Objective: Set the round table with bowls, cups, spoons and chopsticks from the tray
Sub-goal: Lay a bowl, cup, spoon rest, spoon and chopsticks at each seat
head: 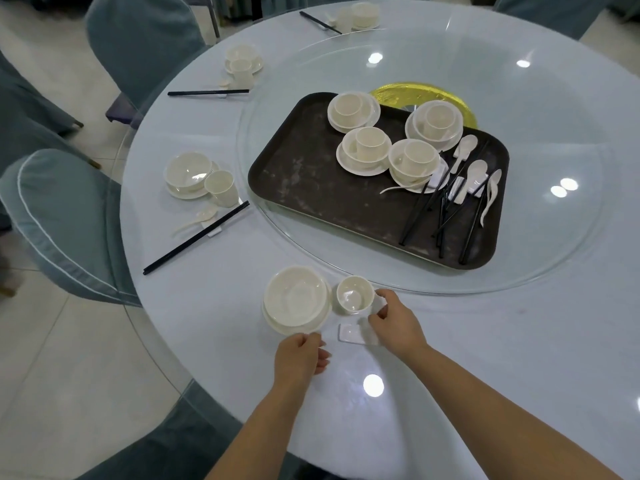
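At the table's near edge a cream bowl [296, 296] sits on its saucer, with a cream cup [354, 294] just to its right. A white chopstick rest [352, 334] lies in front of the cup. My right hand [394, 322] curls beside the cup, fingertips at its right side. My left hand [300, 353] is loosely curled below the saucer's near rim, holding nothing. The dark tray [311, 174] on the glass turntable carries several bowl-and-cup sets [367, 150], white spoons [464, 152] and black chopsticks [422, 209].
Three laid place settings run along the left rim: nearest [194, 178] with chopsticks [195, 239], another [242, 64], and a far one [360, 15]. Covered blue-grey chairs [62, 216] stand close on the left. The turntable rim [381, 289] passes just behind the cup.
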Demonstrator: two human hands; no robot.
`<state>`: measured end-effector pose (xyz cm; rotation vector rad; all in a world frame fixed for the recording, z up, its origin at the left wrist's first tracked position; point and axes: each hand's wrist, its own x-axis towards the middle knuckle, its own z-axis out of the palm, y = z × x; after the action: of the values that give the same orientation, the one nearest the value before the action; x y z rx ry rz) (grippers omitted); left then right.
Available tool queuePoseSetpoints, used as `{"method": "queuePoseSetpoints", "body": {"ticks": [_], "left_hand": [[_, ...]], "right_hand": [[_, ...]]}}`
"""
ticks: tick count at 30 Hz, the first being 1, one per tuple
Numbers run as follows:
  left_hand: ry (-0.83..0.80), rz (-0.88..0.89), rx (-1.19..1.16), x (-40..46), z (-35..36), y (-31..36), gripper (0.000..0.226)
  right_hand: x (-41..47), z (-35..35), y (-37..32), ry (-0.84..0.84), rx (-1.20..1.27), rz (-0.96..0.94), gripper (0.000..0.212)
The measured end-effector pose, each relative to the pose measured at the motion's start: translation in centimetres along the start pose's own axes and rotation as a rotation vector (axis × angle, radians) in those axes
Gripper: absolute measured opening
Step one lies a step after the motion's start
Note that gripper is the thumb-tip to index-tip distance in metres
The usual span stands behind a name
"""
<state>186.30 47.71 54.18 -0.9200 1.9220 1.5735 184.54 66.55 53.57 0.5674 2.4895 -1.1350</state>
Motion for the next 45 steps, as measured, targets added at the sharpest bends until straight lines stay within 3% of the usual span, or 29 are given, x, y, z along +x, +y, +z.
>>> {"method": "queuePoseSetpoints", "body": {"ticks": [6, 13, 16, 21, 28, 35, 45], "left_hand": [[-0.044, 0.274, 0.04, -1.8, 2.5, 4.8, 0.018], [-0.076, 0.458, 0.121, -2.4, 6.6, 10.1, 0.024], [-0.122, 0.476, 0.141, -2.0, 8.7, 11.6, 0.022], [-0.152, 0.478, 0.159, -1.0, 12.1, 13.0, 0.025], [-0.206, 0.443, 0.206, 0.1, 14.8, 13.5, 0.026], [-0.223, 0.389, 0.208, 1.0, 15.7, 12.7, 0.025], [-0.254, 0.351, 0.203, 0.9, 15.7, 12.0, 0.02]], "right_hand": [[0.7, -4.7, 0.4, 0.213, 0.123, -0.001, 0.036], [4.0, -12.6, 1.6, 0.478, 0.285, 0.103, 0.022], [5.8, -15.0, 2.3, 0.493, 0.307, 0.158, 0.025], [9.3, -18.0, 3.4, 0.482, 0.146, 0.219, 0.033], [13.5, -19.9, 4.0, 0.399, -0.171, 0.232, 0.025], [15.4, -20.0, 4.1, 0.391, -0.313, 0.28, 0.022], [14.7, -19.7, 4.5, 0.419, -0.147, 0.283, 0.026]]}}
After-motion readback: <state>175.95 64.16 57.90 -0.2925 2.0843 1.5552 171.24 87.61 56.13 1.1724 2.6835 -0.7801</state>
